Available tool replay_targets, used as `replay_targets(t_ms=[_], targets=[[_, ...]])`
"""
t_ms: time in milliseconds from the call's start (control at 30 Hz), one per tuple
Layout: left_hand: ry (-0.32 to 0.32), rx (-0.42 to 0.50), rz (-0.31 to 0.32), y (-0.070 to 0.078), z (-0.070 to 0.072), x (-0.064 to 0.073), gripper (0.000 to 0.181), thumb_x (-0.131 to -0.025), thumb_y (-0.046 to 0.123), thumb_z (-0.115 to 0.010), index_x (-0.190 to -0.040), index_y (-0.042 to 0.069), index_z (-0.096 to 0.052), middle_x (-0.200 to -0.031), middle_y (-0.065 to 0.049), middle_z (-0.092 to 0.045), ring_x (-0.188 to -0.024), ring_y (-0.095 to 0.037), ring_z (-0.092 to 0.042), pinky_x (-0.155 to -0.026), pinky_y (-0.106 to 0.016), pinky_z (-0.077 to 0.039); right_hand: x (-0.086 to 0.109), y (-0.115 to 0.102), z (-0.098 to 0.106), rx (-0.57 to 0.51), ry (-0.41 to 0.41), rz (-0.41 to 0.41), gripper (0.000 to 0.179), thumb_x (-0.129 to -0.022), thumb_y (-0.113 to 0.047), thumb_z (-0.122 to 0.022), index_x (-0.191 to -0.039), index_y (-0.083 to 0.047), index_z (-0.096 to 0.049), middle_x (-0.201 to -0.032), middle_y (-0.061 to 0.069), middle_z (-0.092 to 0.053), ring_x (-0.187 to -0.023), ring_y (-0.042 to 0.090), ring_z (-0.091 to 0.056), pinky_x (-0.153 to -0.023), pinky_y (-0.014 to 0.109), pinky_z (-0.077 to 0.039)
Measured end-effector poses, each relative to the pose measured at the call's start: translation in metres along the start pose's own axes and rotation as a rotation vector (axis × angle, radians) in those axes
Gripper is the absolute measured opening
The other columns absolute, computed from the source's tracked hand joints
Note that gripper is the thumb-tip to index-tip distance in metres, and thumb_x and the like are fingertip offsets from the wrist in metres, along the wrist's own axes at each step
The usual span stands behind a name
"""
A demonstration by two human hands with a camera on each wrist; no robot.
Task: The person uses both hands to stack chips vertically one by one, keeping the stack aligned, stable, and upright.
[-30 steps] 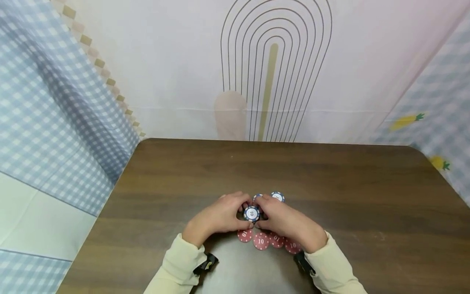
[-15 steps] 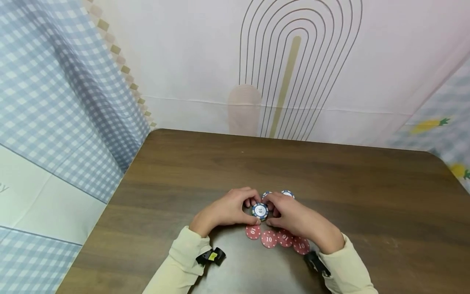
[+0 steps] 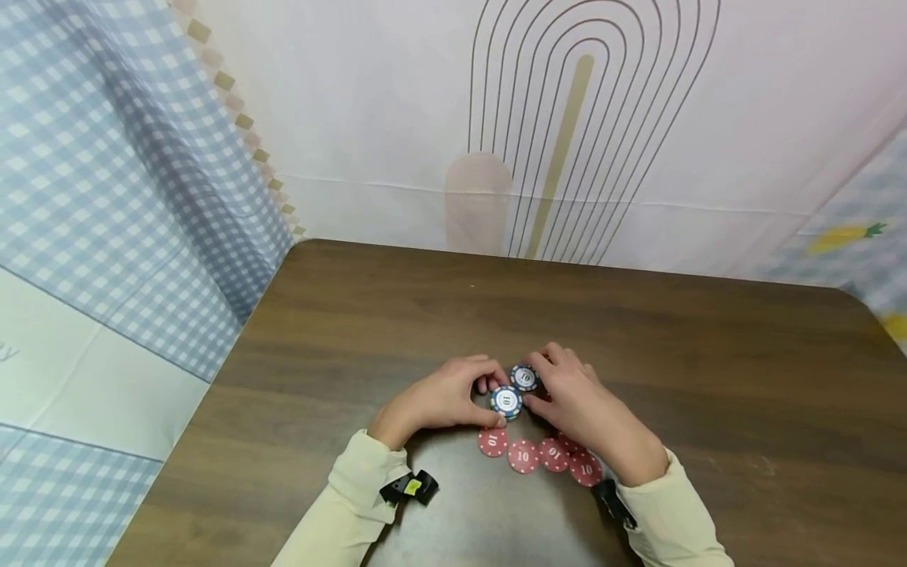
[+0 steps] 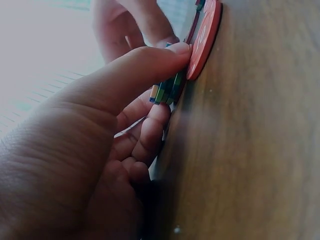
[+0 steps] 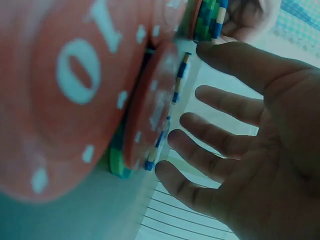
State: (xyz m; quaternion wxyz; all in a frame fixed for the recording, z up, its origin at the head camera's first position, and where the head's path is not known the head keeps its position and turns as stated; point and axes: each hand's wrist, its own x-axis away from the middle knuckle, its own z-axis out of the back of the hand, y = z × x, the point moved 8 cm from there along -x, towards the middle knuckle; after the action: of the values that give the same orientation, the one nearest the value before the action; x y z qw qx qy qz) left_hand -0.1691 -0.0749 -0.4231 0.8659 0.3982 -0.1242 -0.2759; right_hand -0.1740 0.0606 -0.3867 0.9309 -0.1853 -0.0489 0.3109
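Thumb and fingers of the left hand (image 3: pixel 450 392) grip a short stack of blue-and-white poker chips (image 3: pixel 506 402), the top one marked 10. In the left wrist view the thumb lies across the edge of this chip stack (image 4: pixel 165 92). Just behind it, another blue poker chip (image 3: pixel 524 378) lies near the right hand's fingertips. The right hand (image 3: pixel 583 403) has its fingers spread, and nothing shows between them in the right wrist view. Part of the table beneath it is hidden by that hand.
Several red poker chips marked 10 (image 3: pixel 523 457) lie in a row in front of the hands, some overlapping. The brown wooden table (image 3: pixel 397 299) reaches back to a white patterned cloth (image 3: pixel 354 118). A black wrist camera (image 3: pixel 409 487) sits at the left sleeve.
The right hand has come away from the stack, moved right and spread its fingers, uncovering the blue chip behind. The left hand keeps its grip. The head view has shifted slightly.
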Motion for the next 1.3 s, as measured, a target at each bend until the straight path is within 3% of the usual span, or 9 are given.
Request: replay_targets(t_ms=[133, 367, 700, 867, 1033, 1300], targets=[[-0.010, 0.005, -0.007, 0.001, -0.003, -0.003, 0.037, -0.082, 0.021, -0.089, -0.113, 0.015, -0.069, -0.097, 0.005, -0.058, -0.092, -0.007, -0.054, -0.084, -0.023, -0.048, 0.003, 0.003, -0.003, 0.047, -0.008, -0.017, 0.035, -0.092, -0.011, -0.081, -0.124, -0.001, -0.068, -0.116, 0.016, -0.062, -0.106, 0.035, -0.059, -0.087, 0.058, -0.052], [-0.010, 0.013, 0.000, 0.001, -0.005, -0.001, 0.037, -0.081, 0.020, -0.089, -0.112, 0.015, -0.070, -0.097, 0.005, -0.058, -0.091, -0.008, -0.054, -0.084, -0.023, -0.047, 0.004, 0.000, -0.004, 0.100, 0.031, 0.045, 0.027, -0.089, -0.006, -0.083, -0.111, 0.002, -0.070, -0.103, 0.014, -0.063, -0.090, 0.029, -0.061, -0.078, 0.049, -0.057], [0.008, 0.018, 0.008, 0.000, -0.003, 0.002, 0.038, -0.082, 0.020, -0.090, -0.113, 0.013, -0.070, -0.097, 0.005, -0.058, -0.091, -0.008, -0.054, -0.083, -0.023, -0.047, -0.001, -0.005, -0.005, 0.124, 0.032, 0.059, 0.022, -0.090, -0.006, -0.082, -0.108, -0.003, -0.070, -0.112, 0.010, -0.069, -0.095, 0.028, -0.060, -0.074, 0.050, -0.056], [0.013, 0.014, 0.010, 0.000, -0.001, 0.003, 0.039, -0.081, 0.020, -0.090, -0.114, 0.013, -0.070, -0.097, 0.005, -0.059, -0.091, -0.009, -0.054, -0.083, -0.023, -0.047, -0.002, -0.010, -0.003, 0.157, 0.056, 0.102, 0.017, -0.089, -0.007, -0.084, -0.099, -0.006, -0.071, -0.101, 0.007, -0.071, -0.092, 0.026, -0.063, -0.071, 0.049, -0.056], [0.016, 0.006, 0.012, 0.000, 0.000, 0.003, 0.039, -0.081, 0.020, -0.089, -0.114, 0.013, -0.070, -0.097, 0.005, -0.059, -0.092, -0.009, -0.055, -0.083, -0.023, -0.047, -0.003, -0.014, -0.004, 0.117, 0.056, 0.149, 0.017, -0.090, -0.001, -0.080, -0.103, -0.009, -0.072, -0.104, 0.004, -0.072, -0.095, 0.026, -0.063, -0.073, 0.049, -0.056], [0.011, 0.005, 0.010, 0.002, 0.001, 0.000, 0.039, -0.081, 0.021, -0.089, -0.114, 0.013, -0.069, -0.098, 0.005, -0.059, -0.092, -0.009, -0.055, -0.083, -0.023, -0.047, -0.003, -0.013, -0.004, 0.102, 0.062, 0.141, 0.023, -0.087, 0.004, -0.077, -0.107, -0.007, -0.071, -0.107, 0.007, -0.071, -0.096, 0.027, -0.063, -0.075, 0.050, -0.057]])
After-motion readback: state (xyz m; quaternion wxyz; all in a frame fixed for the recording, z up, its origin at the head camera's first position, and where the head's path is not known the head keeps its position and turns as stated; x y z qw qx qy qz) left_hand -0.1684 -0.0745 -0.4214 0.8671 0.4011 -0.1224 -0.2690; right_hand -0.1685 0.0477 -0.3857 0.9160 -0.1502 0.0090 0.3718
